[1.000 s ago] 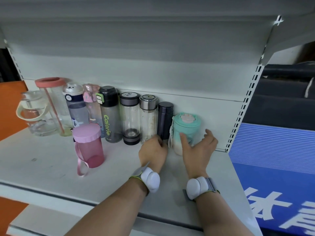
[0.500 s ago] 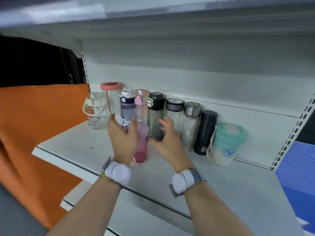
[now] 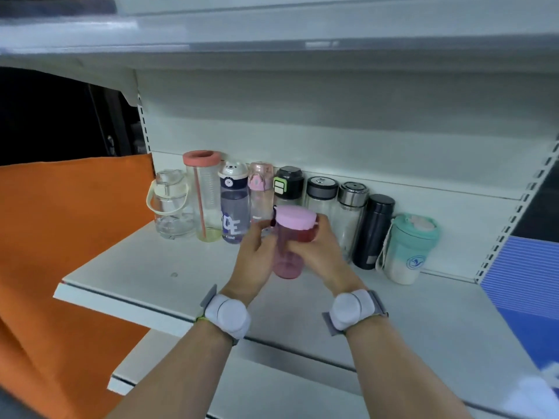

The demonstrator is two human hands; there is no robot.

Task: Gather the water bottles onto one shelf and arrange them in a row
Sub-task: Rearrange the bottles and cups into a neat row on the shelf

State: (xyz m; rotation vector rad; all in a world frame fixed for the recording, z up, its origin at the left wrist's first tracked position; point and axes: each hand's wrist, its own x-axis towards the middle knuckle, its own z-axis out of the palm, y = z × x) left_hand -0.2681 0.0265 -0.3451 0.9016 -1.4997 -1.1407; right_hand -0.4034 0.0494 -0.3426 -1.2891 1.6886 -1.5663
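A pink bottle (image 3: 289, 252) with a pink lid is held between both hands in front of the row, its base at or just above the white shelf (image 3: 151, 276). My left hand (image 3: 255, 255) grips its left side and my right hand (image 3: 317, 249) wraps its right side. Behind it, several bottles stand in a row against the back wall: a clear handled jug (image 3: 171, 204), a tall coral-rimmed tumbler (image 3: 203, 195), a bear-lid bottle (image 3: 233, 204), a black flask (image 3: 373, 231) and a mint cup (image 3: 411, 247) at the right end.
An upper shelf (image 3: 272, 46) overhangs the row. An orange panel (image 3: 69, 237) lies left of the shelf, and a blue striped board (image 3: 520, 282) borders it on the right. A lower shelf (image 3: 272, 397) juts out below my forearms.
Both hands left the mint cup and black flask at the right end, moved left to the pink bottle and closed on it. My view swung left and up.
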